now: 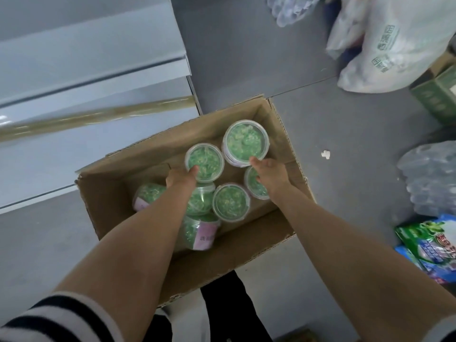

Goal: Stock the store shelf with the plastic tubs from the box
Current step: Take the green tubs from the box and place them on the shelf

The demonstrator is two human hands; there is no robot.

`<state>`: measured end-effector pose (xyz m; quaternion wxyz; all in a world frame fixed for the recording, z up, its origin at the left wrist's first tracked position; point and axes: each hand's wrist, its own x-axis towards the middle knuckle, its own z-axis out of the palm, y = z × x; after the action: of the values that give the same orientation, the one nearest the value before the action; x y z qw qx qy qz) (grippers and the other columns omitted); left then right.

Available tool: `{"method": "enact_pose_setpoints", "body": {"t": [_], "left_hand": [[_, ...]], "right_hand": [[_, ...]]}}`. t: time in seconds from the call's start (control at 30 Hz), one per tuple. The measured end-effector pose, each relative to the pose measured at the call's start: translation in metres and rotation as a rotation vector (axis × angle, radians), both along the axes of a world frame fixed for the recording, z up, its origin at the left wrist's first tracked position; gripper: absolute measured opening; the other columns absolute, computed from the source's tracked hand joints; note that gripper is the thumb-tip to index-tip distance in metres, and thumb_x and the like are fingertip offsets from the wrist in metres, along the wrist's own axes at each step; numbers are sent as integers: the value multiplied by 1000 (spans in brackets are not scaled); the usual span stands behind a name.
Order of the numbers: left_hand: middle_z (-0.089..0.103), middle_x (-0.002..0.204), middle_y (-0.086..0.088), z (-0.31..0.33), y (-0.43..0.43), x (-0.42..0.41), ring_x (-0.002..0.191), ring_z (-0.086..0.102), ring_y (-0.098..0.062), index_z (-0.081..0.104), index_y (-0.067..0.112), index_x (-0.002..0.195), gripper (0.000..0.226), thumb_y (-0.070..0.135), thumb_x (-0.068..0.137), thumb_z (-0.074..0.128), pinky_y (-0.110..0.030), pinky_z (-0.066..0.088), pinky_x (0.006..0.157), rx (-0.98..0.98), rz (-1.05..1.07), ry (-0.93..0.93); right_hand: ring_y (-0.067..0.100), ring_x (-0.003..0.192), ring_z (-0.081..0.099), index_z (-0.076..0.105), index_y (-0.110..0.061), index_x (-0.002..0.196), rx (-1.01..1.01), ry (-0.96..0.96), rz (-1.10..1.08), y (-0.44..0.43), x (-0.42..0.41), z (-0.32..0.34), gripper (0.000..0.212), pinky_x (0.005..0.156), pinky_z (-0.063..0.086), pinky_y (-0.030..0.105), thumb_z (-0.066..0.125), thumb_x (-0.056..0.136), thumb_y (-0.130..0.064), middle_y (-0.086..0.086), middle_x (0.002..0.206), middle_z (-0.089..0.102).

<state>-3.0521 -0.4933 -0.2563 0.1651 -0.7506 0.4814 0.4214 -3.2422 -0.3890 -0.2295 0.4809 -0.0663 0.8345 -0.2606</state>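
1. A person bends over an open cardboard box on the grey floor, reaching in with both hands for the plastic tubs of green filling that are to go on the store shelf along the box's left side.

2. The left hand is wrapped around the side of one tub near the box's middle, thumb lying over the clear lid. It appears clamped on, though the fingers beneath are hidden.

3. The right hand reaches toward the far right corner, its fingertips touching the near rim of the tallest tub. The fingers look apart and not closed; whether it has any hold cannot be told.

4. Several more tubs lie lower in the box, some upright, others tipped on their sides with pink labels showing.

5. Both forearms stretch straight down and forward, a striped sleeve pushed up on the left arm.

6. The risk: smooth lids and round walls gripped one-handed from the side. A tub could slip on the lift and fall back among the others, or the loose, leaning pile could shift once its neighbours are pulled.

7. The box's raised flaps may also catch a wrist or tub on the way out.
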Motion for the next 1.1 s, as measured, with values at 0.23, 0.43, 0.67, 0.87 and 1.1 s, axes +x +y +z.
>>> {"method": "enact_pose_setpoints", "body": {"t": [0.23,0.43,0.67,0.87,1.1], "left_hand": [[60,121,-13,12,-1,7,109,60,-32,60,5,119,61,55,84,62,-41,51,94,19,141,102],[69,105,-8,46,-1,38,90,65,-25,57,6,121,71,51,70,77,-34,48,73,-3,510,322],[67,84,-7,121,7,121,79,63,-21,65,8,89,33,38,79,76,-40,53,94,-14,586,568],[59,74,-7,217,23,232,62,55,-16,55,5,80,27,28,88,69,-37,53,81,-84,626,802],[64,105,-10,320,11,376,78,64,-22,59,3,112,42,31,83,74,-35,57,63,-251,678,965]], "right_hand": [[17,64,47,49,-21,65,-65,32,-121,6,19,17,41,73,47,36,69,82,-53,0,65,53],[18,67,53,63,-6,81,-69,63,-160,21,42,49,41,73,51,37,68,84,-46,7,73,59],[28,93,69,66,-18,79,-158,91,-229,41,111,127,29,92,56,47,71,83,-46,7,89,71],[29,93,67,63,-7,88,-199,158,-42,39,203,210,52,93,54,48,59,83,-58,13,94,69],[25,78,65,66,-7,79,-467,126,23,22,324,299,42,87,57,46,68,83,-49,7,76,66]]}}
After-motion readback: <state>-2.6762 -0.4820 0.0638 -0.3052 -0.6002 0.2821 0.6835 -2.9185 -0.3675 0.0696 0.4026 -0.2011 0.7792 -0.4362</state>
